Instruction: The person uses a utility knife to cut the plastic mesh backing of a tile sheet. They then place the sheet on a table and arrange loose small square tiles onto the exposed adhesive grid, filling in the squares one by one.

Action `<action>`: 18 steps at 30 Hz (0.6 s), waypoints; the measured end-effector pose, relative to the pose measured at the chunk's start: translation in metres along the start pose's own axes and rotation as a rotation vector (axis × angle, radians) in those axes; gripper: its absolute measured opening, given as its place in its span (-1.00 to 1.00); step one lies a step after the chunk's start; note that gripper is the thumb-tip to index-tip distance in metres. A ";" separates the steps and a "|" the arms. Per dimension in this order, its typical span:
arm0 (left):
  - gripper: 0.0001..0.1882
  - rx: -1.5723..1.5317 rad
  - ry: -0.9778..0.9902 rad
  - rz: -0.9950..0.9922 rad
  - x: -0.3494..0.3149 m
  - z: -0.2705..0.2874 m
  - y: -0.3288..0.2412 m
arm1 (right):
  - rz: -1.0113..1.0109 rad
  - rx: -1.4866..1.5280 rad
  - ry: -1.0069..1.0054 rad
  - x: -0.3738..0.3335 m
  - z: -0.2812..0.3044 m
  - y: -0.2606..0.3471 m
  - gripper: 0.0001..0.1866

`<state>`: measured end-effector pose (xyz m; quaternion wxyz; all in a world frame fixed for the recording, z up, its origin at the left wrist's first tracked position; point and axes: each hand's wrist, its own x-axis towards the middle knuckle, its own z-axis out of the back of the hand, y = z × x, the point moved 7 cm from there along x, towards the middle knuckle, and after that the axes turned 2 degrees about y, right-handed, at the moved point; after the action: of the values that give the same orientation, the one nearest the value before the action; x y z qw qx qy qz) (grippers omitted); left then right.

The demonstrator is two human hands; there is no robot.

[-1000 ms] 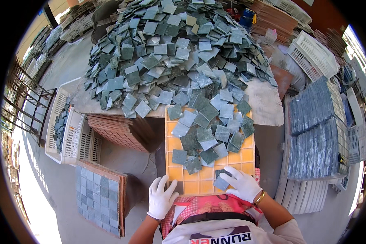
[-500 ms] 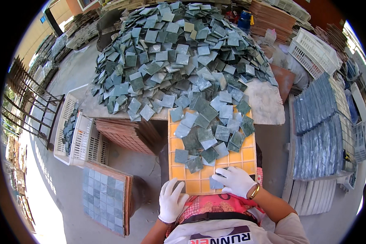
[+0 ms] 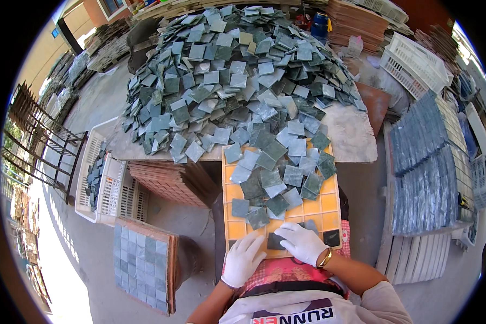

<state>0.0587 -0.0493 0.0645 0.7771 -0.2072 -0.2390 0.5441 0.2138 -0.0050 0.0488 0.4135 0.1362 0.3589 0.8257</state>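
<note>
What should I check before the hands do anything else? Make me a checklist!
1. Left hand and right hand both gloved: ok.
2. Loose tiles on the orange tray, near enough to grab: ok, it seems.
3. Those tiles spread flat, one per square: not ok, many overlap.
4. Dark tile by the right hand's fingers gripped firmly: cannot tell.
5. Square under the left hand filled: cannot tell, it's covered.
6. Near right corner holds a black tile: ok.

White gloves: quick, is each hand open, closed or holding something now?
Left hand: open, at the tray's near left corner.
Right hand: fingers at a dark tile; whether gripping it cannot be told.
</note>
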 end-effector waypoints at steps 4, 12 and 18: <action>-0.39 0.137 0.144 -0.064 0.019 -0.020 -0.008 | -0.048 -0.107 -0.062 -0.005 0.039 -0.007 -0.54; -0.46 0.151 0.250 -0.106 0.018 -0.037 -0.016 | -0.034 -0.369 0.116 -0.012 0.030 -0.022 -0.37; -0.44 0.122 0.119 -0.089 0.009 -0.031 -0.007 | -0.070 -0.189 0.029 -0.025 0.034 -0.018 -0.40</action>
<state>0.0849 -0.0444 0.0449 0.8245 -0.1805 -0.1677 0.5095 0.2569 -0.0011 0.0618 0.4477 0.0724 0.2899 0.8428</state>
